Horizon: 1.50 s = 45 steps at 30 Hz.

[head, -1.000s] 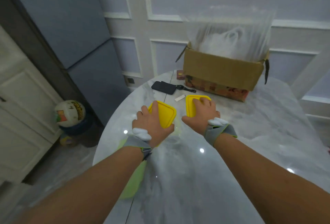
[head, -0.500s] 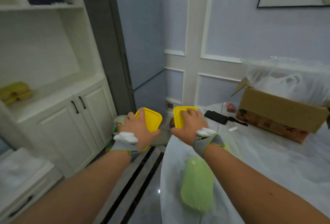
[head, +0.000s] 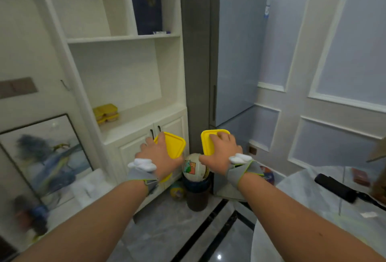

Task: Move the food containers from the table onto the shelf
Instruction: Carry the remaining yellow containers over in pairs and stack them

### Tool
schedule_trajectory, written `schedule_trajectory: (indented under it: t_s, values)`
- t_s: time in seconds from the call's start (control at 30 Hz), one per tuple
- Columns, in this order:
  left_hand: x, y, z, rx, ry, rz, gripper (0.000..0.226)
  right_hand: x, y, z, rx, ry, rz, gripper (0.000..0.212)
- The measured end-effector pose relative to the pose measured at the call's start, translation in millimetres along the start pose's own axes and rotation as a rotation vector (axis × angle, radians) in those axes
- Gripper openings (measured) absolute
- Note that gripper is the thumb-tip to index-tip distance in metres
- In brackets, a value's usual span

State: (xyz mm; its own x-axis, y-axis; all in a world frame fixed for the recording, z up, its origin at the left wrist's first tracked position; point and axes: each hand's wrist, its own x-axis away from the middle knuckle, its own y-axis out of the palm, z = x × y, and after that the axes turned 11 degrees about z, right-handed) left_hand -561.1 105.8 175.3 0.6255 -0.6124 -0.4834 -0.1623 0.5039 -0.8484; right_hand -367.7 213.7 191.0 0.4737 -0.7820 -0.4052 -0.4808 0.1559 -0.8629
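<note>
Both hands up at chest height, each w/ a yellow-lidded container, held over the floor, off the table. Left hand (head: 159, 157) has its grip clamped over the top of the left container (head: 174, 146), fingers wrapped on the lid's near-left edge, thumb side under; box tilted, far corner pointing to about 1 o'clock. Right hand (head: 222, 153) grips the right container (head: 211, 140) the same way, fingers spread across the lid and pressing down on it, lid facing up and a bit toward the camera. The two boxes sit side by side, a gap between them, not touching. Grey wrist straps w/ white pads on both wrists. Shelf (head: 133, 123) is at 11 o'clock from the hands, a white built-in unit w/ cupboard doors below; on its lower open level, far left, a stack of yellow-lidded containers (head: 106, 113) already sits. Upper level holds a dark blue box (head: 146, 2). Fridge (head: 236, 52) stands at 12–1 o'clock, just right of the shelf unit. Directly below the gap between the hands, a ball (head: 193, 167) rests on a dark bin (head: 196, 195). Table (head: 313, 209) edge shows at 4 o'clock, w/ a black object (head: 334, 187) on it. Framed picture (head: 41, 157) leans at 9 o'clock.
</note>
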Motion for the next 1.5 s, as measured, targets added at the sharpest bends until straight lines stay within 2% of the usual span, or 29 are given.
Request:
schedule_trajectory:
  t_s: [0.27, 0.47, 0.7, 0.83, 1.03, 1.17, 1.37, 1.5]
  values:
    - [-65.7, 10.2, -55.9, -0.041, -0.174, 0.049, 0.103, -87.2, 45.7, -58.9, -0.066, -0.119, -0.062, 0.077]
    - [-112.4, 23.6, -84.5, -0.07, -0.252, 0.016, 0.097, -141.1, 88.9, -98.8, -0.079, -0.176, -0.07, 0.075]
    - [-182.4, 78.4, -130.8, -0.033, -0.318, -0.029, 0.1, -210.3, 141.3, -132.4, -0.044, -0.161, -0.115, 0.078]
    - [-229.5, 107.7, -148.0, -0.033, -0.325, -0.037, 0.101, -257.1, 167.0, -146.0, -0.062, -0.169, -0.08, 0.075]
    - [-301.9, 146.5, -148.8, -0.031, -0.309, -0.024, 0.108, -330.9, 202.7, -152.8, -0.063, -0.206, -0.102, 0.076]
    - [-343.5, 183.2, -150.6, -0.073, -0.381, 0.007, 0.108, -390.7, 243.1, -154.8, -0.094, -0.272, -0.186, 0.081]
    - [-375.5, 211.1, -167.9, -0.099, -0.44, 0.021, 0.097, -450.9, 283.8, -168.2, -0.126, -0.31, -0.172, 0.07]
    - [-402.7, 233.3, -192.3, -0.097, -0.479, -0.027, 0.103, -490.6, 322.1, -193.1, -0.156, -0.375, -0.203, 0.067]
